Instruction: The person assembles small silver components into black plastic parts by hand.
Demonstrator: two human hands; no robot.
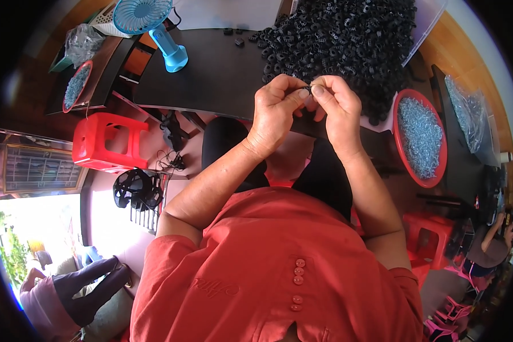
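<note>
My left hand (272, 117) and my right hand (342, 111) meet at the table's near edge, fingertips pinched together. Between the thumbs sits a small black plastic piece (308, 89), mostly covered by the fingers; both hands grip it. Just beyond and to the right, a large heap of small black plastic pieces (342, 43) spreads over the table. Right of my right hand is a red basin (426, 183) filled with small clear bluish pieces (420, 134).
A blue fan (168, 48) stands on the dark table (222, 80), near a few loose black pieces (239, 42). At left are a smaller red basin (89, 72) and a red stool (88, 142). A plastic bag (467, 111) lies far right. Other people appear lower left and right.
</note>
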